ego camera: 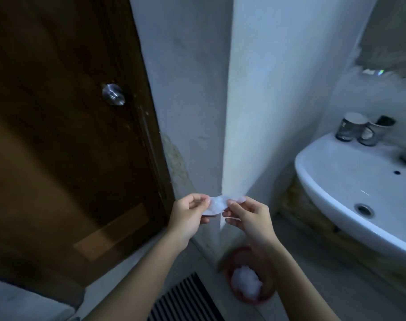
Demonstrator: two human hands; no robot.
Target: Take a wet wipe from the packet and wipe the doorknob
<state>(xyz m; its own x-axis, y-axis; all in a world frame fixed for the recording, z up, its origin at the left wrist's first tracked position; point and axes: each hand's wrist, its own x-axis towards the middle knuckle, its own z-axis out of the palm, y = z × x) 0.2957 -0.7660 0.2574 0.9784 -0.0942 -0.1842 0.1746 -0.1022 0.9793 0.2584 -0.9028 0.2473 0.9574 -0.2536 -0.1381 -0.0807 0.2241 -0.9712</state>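
pinching the wipe (214, 206) between them, left hand (188, 218) and right hand (250, 218) fingers grip opposite edges, seemingly unfolding it; knob (113, 94) sits well up-left, untouched.

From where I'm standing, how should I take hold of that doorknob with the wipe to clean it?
Cup the doorknob's rounded face from the front, since it sticks out of the brown door toward you. Drape the wipe over your left hand's palm, as the knob sits up and to your left, then wrap your fingers around its rim and twist. The right hand can probably let go.
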